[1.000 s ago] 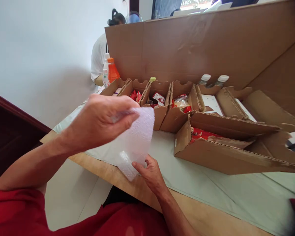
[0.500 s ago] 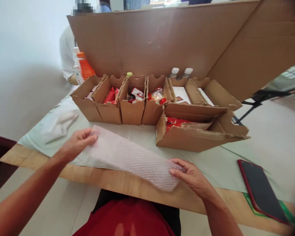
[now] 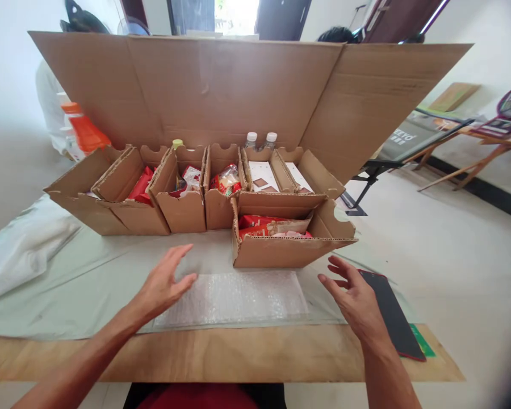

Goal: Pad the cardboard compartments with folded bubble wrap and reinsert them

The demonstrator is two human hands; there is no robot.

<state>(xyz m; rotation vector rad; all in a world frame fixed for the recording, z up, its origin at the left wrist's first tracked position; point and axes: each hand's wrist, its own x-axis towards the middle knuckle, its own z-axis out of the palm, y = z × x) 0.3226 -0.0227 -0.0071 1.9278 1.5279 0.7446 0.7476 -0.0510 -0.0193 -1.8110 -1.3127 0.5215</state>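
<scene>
A clear rectangular sheet of bubble wrap [image 3: 234, 300] lies spread flat on the pale green cloth [image 3: 68, 295] that covers the wooden worktop [image 3: 221, 358], squared to the near edge and just in front of an open brown cardboard box holding red packets [image 3: 287, 238]. Judged from how things lie, the laying-out of the sheet looks done, with nothing yet placed on it and no fold made in it. The person's left hand [image 3: 164, 284] hovers with fingers spread and palm down at the sheet's left end, its thumb near or just touching that edge, gripping nothing. The right hand [image 3: 353, 295] is likewise open and empty, fingers loosely splayed, held just off the sheet's right end and above the near corner of a dark red-edged phone [image 3: 392, 318] that rests on the cloth. Behind the near box stands a row of open brown cardboard compartments [image 3: 153, 193] filled with red and patterned snack packets, backed by a tall folded cardboard screen [image 3: 221, 91]. Two white-capped clear bottles [image 3: 260, 140] stand at the rear of the row, and an orange bottle [image 3: 83, 128] stands beyond its left end.
</scene>
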